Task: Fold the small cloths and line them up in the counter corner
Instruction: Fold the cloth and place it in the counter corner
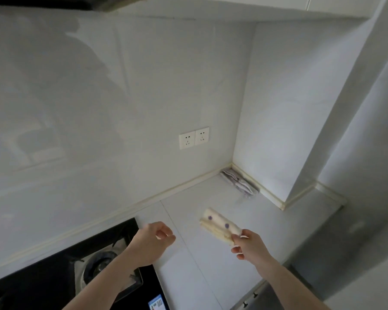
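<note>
Your right hand (pixel 249 243) pinches the folded cream purple-dotted cloth (pixel 220 225); left hand (pixel 157 237) loosely curled, empty. Set it beside the grey folded cloth (pixel 239 182), right of centre.

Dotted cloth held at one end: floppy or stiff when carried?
Probably fairly firm: the folded dotted cloth juts out nearly straight from the right hand, which pinches one end. Likely light, since a fingertip pinch carries it. Layers could splay if jostled.

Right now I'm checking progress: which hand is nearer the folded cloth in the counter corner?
Right. The right hand, holding the dotted cloth, is just below the corner cloth; the left hand is farther left.
</note>
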